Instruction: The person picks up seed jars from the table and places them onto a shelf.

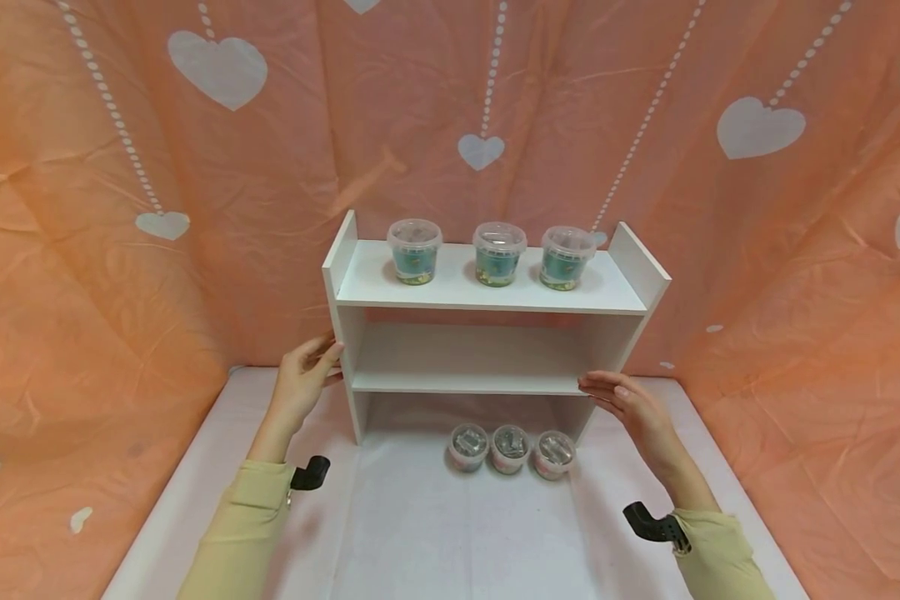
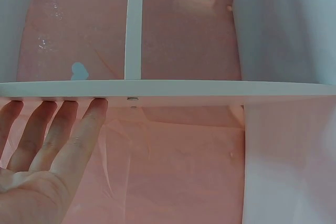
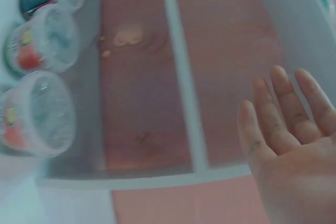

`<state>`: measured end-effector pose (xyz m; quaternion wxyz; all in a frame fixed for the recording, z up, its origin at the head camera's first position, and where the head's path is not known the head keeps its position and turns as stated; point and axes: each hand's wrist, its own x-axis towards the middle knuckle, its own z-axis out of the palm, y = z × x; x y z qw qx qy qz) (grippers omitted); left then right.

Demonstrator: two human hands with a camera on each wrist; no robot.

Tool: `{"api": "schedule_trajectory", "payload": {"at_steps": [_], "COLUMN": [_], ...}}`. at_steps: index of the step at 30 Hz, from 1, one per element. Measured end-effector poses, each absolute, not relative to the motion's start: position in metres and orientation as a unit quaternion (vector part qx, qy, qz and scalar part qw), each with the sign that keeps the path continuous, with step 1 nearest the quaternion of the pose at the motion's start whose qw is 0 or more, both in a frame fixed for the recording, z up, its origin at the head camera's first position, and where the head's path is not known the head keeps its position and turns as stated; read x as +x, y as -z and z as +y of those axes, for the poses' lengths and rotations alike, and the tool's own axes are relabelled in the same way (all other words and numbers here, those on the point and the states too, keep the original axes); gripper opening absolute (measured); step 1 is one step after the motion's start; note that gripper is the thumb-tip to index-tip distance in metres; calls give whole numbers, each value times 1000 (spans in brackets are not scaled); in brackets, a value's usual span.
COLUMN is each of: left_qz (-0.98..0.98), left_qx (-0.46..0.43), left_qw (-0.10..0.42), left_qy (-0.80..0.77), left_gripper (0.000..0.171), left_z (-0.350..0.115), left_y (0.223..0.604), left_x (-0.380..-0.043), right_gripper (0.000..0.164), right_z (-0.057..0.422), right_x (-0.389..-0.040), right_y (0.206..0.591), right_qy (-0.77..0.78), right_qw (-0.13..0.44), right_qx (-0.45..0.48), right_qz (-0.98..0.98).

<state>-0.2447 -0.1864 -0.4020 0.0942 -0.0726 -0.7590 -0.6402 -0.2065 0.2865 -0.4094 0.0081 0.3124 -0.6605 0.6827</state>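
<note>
A white two-tier shelf [image 1: 468,358] stands at the back of the table in the head view. My left hand [image 1: 307,379] touches its left side panel; in the left wrist view, the fingertips [image 2: 97,106] meet the panel [image 2: 184,87] and the fingers look straight. At the shelf's right side, my right hand [image 1: 633,412] has its fingers extended and holds nothing. Whether it touches the shelf there cannot be told. Three clear lidded tubs with blue-green labels [image 1: 497,255] sit on the top board. Three more tubs [image 1: 510,448] stand on the table before the shelf's lower right.
A white cloth [image 1: 450,533] covers the table. Orange fabric with white hearts [image 1: 480,152] hangs behind the shelf and on both sides. Black wrist mounts [image 1: 311,473] are strapped near both sleeves.
</note>
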Motion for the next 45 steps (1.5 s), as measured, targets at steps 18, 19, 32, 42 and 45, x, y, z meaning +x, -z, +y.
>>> {"api": "schedule_trajectory", "payload": {"at_steps": [18,19,32,42,45], "left_qz": [-757,-758,-761,-760,-761], "left_qx": [-79,-79,-69,-73,-73], "left_qw": [102,102,101,99,98], "left_qy": [640,640,637,638,638], "left_gripper": [53,54,56,55,55], "left_z": [-186,-186,-187,-187,-187], "left_y": [402,403,405,402,402], "left_x": [-246,-246,-245,-244,-244], "right_gripper": [40,40,42,44,44], "right_z": [309,309,307,304,302], "right_x": [-207,-207,-209,-209,-209], "right_y": [469,472,506,526,530], "right_qy": [-697,-698,-680,-673,-671], "right_qw": [-26,-26,-55,-60,-63], "right_qx": [284,282,239,163,143], "right_qz": [-658,-658,-691,-719,-725]}}
